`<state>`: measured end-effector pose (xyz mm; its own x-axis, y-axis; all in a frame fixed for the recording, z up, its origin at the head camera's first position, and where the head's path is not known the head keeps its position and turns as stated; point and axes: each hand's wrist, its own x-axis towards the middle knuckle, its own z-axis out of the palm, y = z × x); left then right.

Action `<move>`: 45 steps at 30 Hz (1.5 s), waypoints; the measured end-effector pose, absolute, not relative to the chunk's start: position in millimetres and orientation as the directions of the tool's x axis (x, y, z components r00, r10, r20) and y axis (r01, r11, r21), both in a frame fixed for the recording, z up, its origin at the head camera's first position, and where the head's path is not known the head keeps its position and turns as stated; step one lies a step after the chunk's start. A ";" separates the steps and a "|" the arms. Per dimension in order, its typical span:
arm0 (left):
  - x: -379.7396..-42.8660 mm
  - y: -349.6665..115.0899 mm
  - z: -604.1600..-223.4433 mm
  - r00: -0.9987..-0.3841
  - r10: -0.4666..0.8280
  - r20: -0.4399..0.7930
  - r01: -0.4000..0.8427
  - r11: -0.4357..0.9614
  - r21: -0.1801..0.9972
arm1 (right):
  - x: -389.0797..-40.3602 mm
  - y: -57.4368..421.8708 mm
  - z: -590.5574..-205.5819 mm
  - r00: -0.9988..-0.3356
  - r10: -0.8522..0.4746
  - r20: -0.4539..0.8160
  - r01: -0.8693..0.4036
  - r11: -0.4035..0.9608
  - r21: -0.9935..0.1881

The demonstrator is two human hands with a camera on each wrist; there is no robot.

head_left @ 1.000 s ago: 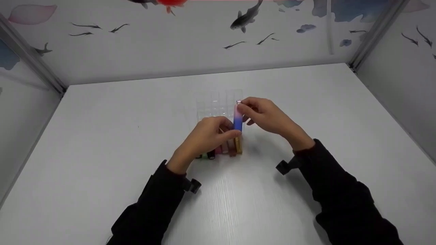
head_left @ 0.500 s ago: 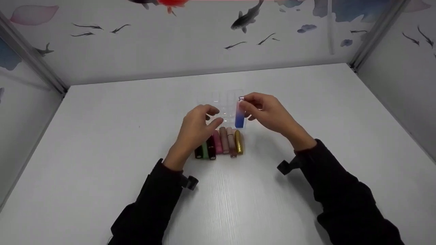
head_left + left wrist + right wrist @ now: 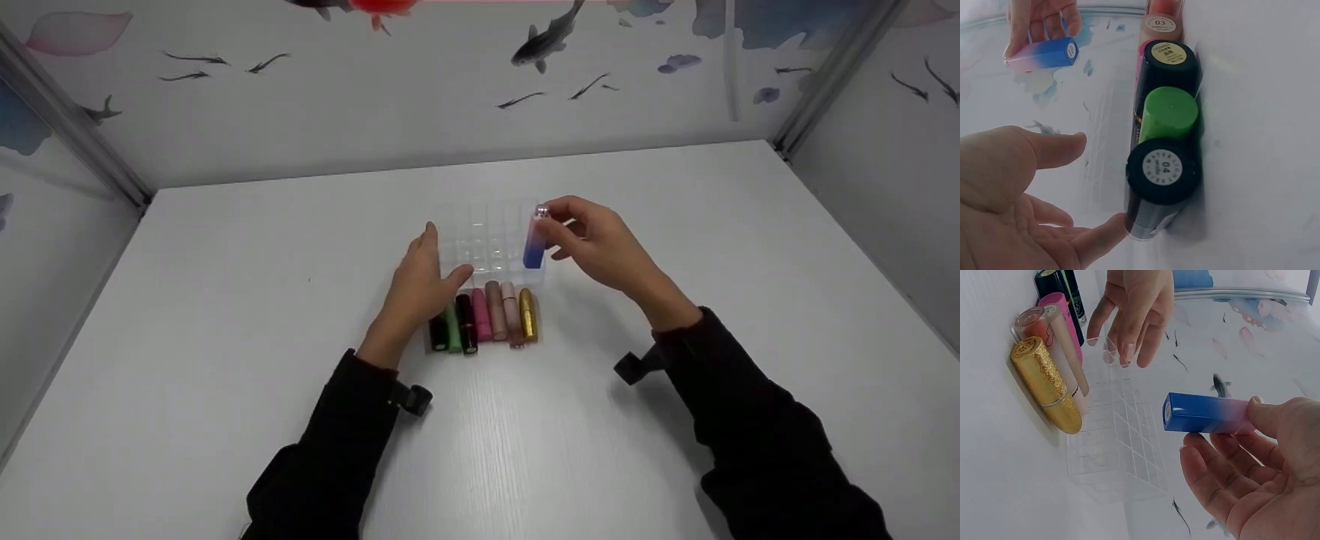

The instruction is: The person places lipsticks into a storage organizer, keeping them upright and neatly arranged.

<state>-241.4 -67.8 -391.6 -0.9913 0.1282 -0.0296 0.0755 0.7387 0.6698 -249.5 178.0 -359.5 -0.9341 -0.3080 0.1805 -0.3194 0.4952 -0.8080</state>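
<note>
In the head view my right hand (image 3: 596, 244) pinches a square pink-to-blue lipstick tube (image 3: 534, 244) by its pink end, above the right side of a clear compartmented organizer (image 3: 480, 247). The right wrist view has the tube's blue end (image 3: 1188, 412) pointing away from the palm. My left hand (image 3: 415, 289) is spread at the organizer's left side, thumb apart from the fingers, holding nothing. Along the organizer's near side runs a row of lipsticks: a gold one (image 3: 529, 315), a pink one (image 3: 481, 315), a green one (image 3: 1171, 112), a black one labelled 04 (image 3: 1162, 171) and several others.
A white table (image 3: 480, 450) spreads around the organizer. Behind it rises a white wall panel (image 3: 375, 112) printed with fish and petals, and grey metal posts (image 3: 825, 82) stand at the corners.
My left hand has let go of the blue end, drawn back left and spread its fingers. My right hand has carried the lipstick tube slightly up and right. The lipstick row has come into view.
</note>
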 end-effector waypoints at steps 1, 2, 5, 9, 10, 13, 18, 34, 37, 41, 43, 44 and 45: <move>-241.9 -69.1 -392.5 -0.991 0.131 -0.032 0.077 0.743 0.664 | -249.7 177.4 -359.7 -0.933 -0.310 0.184 -0.324 0.496 -0.806; -242.1 -70.2 -393.3 -0.991 0.131 -0.032 0.078 0.747 0.660 | -249.8 176.8 -360.1 -0.931 -0.313 0.188 -0.329 0.496 -0.804; -242.3 -72.3 -396.0 -0.991 0.132 -0.032 0.081 0.763 0.642 | -249.3 176.1 -361.6 -0.928 -0.316 0.195 -0.337 0.497 -0.800; -242.8 -70.8 -398.5 -0.989 0.147 -0.021 0.103 0.779 0.619 | -248.4 177.5 -364.0 -0.933 -0.308 0.186 -0.326 0.507 -0.798; -243.1 -70.0 -398.5 -0.989 0.147 -0.015 0.107 0.782 0.614 | -248.4 177.9 -364.0 -0.934 -0.304 0.185 -0.324 0.510 -0.797; -244.6 -68.3 -396.9 -0.990 0.141 0.007 0.117 0.790 0.601 | -249.8 178.3 -361.7 -0.932 -0.306 0.194 -0.333 0.510 -0.793; -246.4 -67.7 -395.0 -0.994 0.113 0.006 0.095 0.801 0.591 | -253.8 177.1 -356.8 -0.922 -0.312 0.230 -0.366 0.503 -0.783; -246.0 -66.2 -393.1 -0.995 0.101 -0.009 0.076 0.805 0.589 | -275.3 179.9 -367.6 -0.915 -0.257 0.310 -0.402 0.530 -0.747; -246.0 -66.4 -393.0 -0.994 0.107 -0.006 0.083 0.804 0.589 | -279.6 179.4 -370.5 -0.921 -0.242 0.306 -0.390 0.530 -0.753; -246.1 -67.3 -393.2 -0.994 0.112 0.000 0.090 0.799 0.595 | -284.2 178.2 -374.2 -0.926 -0.230 0.299 -0.377 0.537 -0.755; -246.0 -67.9 -393.2 -0.993 0.114 0.001 0.092 0.797 0.598 | -286.0 177.5 -376.1 -0.927 -0.229 0.296 -0.374 0.544 -0.751; -245.9 -68.1 -393.1 -0.993 0.115 0.001 0.093 0.796 0.598 | -286.8 177.1 -376.9 -0.927 -0.229 0.296 -0.374 0.545 -0.750; -245.7 -68.4 -393.0 -0.993 0.117 0.004 0.096 0.797 0.597 | -287.7 176.7 -377.7 -0.927 -0.229 0.297 -0.375 0.547 -0.749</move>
